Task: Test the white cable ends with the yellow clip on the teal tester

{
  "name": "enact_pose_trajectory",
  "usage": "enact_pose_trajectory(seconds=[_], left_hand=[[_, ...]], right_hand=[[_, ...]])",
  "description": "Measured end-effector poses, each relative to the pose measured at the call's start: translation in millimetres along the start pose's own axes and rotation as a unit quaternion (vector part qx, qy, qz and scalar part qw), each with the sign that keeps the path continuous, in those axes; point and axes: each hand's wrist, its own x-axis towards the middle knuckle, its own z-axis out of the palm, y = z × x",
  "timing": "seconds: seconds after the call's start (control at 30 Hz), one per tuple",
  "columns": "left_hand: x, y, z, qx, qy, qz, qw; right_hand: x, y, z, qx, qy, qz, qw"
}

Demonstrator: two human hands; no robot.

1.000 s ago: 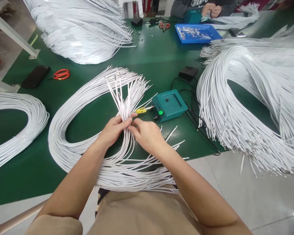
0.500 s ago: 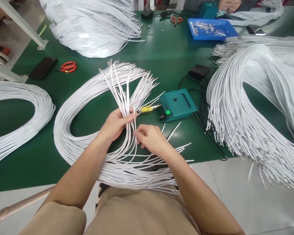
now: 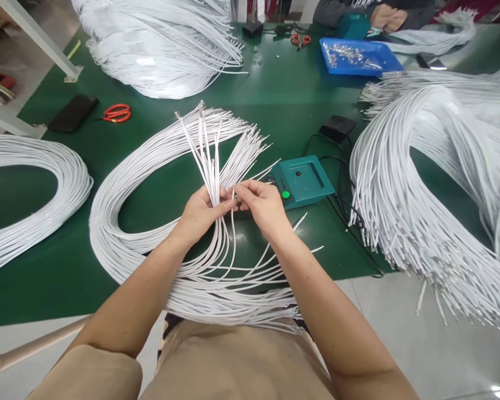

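Observation:
My left hand (image 3: 204, 211) is closed around a bundle of thin white cables (image 3: 210, 166), their ends fanning upward above the fingers. My right hand (image 3: 262, 205) has come up against the left fingertips, thumb and fingers pinching a single white cable (image 3: 233, 233) near its upper end. That end is mostly covered by the fingers. Just beyond the right hand sits a small green box (image 3: 302, 178) with a lit green button. The part that projects from the box's left side is largely behind my right hand. Under both hands, a big coil of white cables (image 3: 108, 222) rests on the green table.
Red-handled snips (image 3: 116, 113) and a dark phone-like object (image 3: 73, 113) lie left. More cable bundles (image 3: 162, 55) (image 3: 400, 166) lie behind and right. A blue tray (image 3: 358, 69) holds small metal parts. Another person's hands (image 3: 387, 18) are at the far side. Black cords (image 3: 350, 205) run beside the box.
My right hand has moved up from lower on the cable to the left fingertips, covering the yellow-marked part beside the box. The left hand still grips the bundle.

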Motion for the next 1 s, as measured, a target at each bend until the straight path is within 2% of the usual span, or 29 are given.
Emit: enact_pose_trajectory(seconds=[0.17, 0.3, 0.43, 0.63, 0.73, 0.83, 0.93, 1.0], left_hand=[[0, 2, 1.1, -0.039, -0.028, 0.01, 0.999], [0, 0, 0.4, -0.027, -0.057, 0.023, 0.998], [0, -1, 0.9, 0.002, -0.077, 0.039, 0.996], [-2, 3, 3.5, 0.011, -0.018, 0.01, 1.0], [-3, 2, 3.2, -0.002, -0.017, 0.008, 1.0], [-2, -1, 1.5, -0.018, -0.034, 0.009, 0.999], [-1, -3, -0.1, -0.021, -0.046, 0.01, 0.999], [-1, -4, -0.5, -0.028, -0.047, 0.007, 0.998]], right_hand=[[1, -5, 0, 0.11, -0.026, 0.073, 0.991], [8, -12, 1, 0.116, -0.037, 0.121, 0.985], [12, -16, 2, 0.101, -0.074, 0.136, 0.983], [7, -9, -5, 0.19, -0.113, 0.156, 0.963], [3, -5, -8, 0.202, -0.114, 0.145, 0.962], [-2, -3, -7, 0.149, -0.05, 0.111, 0.981], [-4, -2, -6, 0.016, 0.014, 0.039, 0.999], [-6, 0, -5, -0.083, 0.031, -0.021, 0.996]])
